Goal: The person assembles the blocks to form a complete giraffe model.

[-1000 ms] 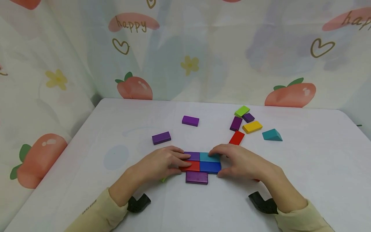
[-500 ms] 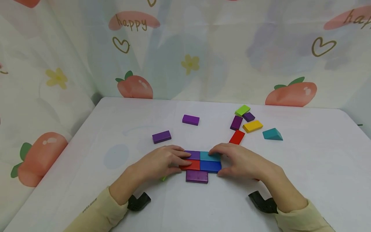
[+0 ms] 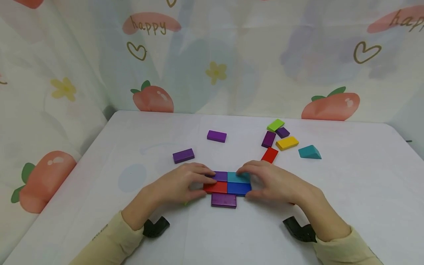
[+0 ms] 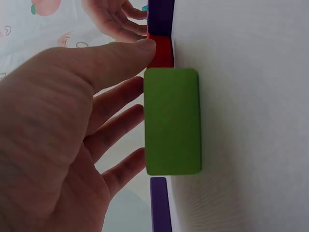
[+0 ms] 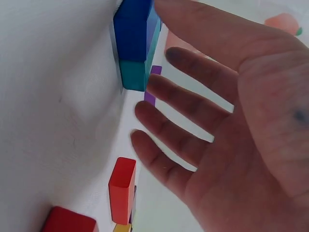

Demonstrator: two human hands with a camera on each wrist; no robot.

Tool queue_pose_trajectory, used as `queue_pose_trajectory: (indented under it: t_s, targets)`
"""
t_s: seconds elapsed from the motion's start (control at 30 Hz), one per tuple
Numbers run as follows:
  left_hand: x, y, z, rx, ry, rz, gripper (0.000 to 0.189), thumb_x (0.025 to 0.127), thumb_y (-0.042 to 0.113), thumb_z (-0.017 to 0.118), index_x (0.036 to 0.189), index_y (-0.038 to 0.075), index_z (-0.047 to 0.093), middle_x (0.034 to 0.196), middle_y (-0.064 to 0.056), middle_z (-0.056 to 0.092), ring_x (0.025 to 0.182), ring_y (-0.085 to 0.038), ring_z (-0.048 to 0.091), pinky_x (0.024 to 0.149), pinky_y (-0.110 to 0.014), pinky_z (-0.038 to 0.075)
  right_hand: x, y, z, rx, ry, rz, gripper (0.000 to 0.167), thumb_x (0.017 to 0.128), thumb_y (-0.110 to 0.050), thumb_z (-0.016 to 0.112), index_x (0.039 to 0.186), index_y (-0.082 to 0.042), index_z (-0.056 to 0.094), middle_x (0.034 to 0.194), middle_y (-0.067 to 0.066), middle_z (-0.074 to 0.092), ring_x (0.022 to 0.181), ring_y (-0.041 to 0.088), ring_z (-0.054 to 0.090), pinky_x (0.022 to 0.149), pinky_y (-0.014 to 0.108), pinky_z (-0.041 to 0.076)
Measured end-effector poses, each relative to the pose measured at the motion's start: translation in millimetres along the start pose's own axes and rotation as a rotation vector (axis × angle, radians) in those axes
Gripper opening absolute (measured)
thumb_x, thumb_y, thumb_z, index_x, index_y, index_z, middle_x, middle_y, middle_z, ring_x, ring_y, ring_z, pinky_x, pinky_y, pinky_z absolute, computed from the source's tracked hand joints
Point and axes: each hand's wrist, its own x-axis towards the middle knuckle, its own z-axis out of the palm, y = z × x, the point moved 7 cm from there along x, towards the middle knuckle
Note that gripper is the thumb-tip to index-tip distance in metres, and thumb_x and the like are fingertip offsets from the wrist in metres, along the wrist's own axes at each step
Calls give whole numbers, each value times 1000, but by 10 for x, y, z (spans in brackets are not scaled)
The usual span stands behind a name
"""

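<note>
In the head view, a purple block [image 3: 220, 176], a teal block [image 3: 239, 177], a red block [image 3: 215, 187] and a blue block [image 3: 239, 189] lie edge to edge in a two-by-two rectangle. Another purple block [image 3: 223, 201] sits against its near side. My left hand [image 3: 183, 182] touches the purple and red blocks with its fingertips, thumb at the red one's near left corner. At the other end, my right hand [image 3: 276, 182] has a fingertip on the teal block and its thumb by the blue block's corner. A green block [image 4: 173, 121] is mostly hidden beneath my left hand.
Two purple blocks [image 3: 183, 156] [image 3: 216, 136] lie farther back. At back right are a lime block [image 3: 275, 125], a yellow block [image 3: 287, 143], a red block [image 3: 269, 155], two dark purple blocks [image 3: 268, 139] and a teal wedge [image 3: 309, 152]. Another red block [image 5: 70, 221] lies below my right hand.
My left hand has drawn slightly left, baring more of the red block's left end. My right hand and the blocks stay nearly as they were; the head view shifts a little.
</note>
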Motion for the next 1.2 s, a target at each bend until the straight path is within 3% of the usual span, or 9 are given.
queue_pose_trajectory:
  t_s: [0.2,0.47,0.73,1.0,1.07,1.13,1.2]
  targets:
    - [-13,-18,-39,-33,44,33,30,93,20,75,123,15,75,131,1,65,127,-18,54,107,-36,44,0,-229,14,-31,44,-132,37,89,-28,80,124,-20,71,125,-4,60,121,23,53,98,45,51]
    - [4,-24,-35,-37,64,74,28,93,19,76,121,14,76,130,0,66,126,-17,56,106,-34,45,-11,-487,204,-52,-52,-241,30,92,-22,77,122,-23,75,106,-13,57,105,10,52,90,31,53]
    - [23,-40,-10,-42,54,65,28,92,19,77,120,15,77,130,1,66,126,-16,56,105,-33,45,-83,-517,226,-189,-56,-314,35,88,-21,81,122,-29,76,98,-14,52,94,9,48,79,28,48]
    - [3,-33,-13,-29,16,-2,30,93,19,76,123,17,76,132,2,65,127,-17,55,106,-36,45,-287,-388,208,-85,-19,-344,36,93,-3,71,114,-32,79,99,-16,51,98,8,49,82,25,49]
    - [1,-35,-10,-27,14,-7,30,93,19,76,123,17,76,132,2,65,128,-17,55,106,-37,45,-317,-352,211,-56,-11,-312,30,94,-10,72,114,-31,78,102,-17,52,99,7,50,84,25,50]
    - [2,-34,-8,-32,17,-3,30,93,19,76,123,16,76,132,2,65,127,-17,55,106,-37,45,-325,-320,237,-24,-15,-252,22,94,-26,74,116,-31,75,106,-17,52,98,6,52,83,26,52]
    - [10,-31,-4,-38,21,3,30,93,20,76,122,16,76,131,2,65,127,-17,55,106,-37,46,-325,-311,287,-25,-29,-186,33,91,-47,73,120,-32,70,108,-18,53,98,4,53,85,28,53]
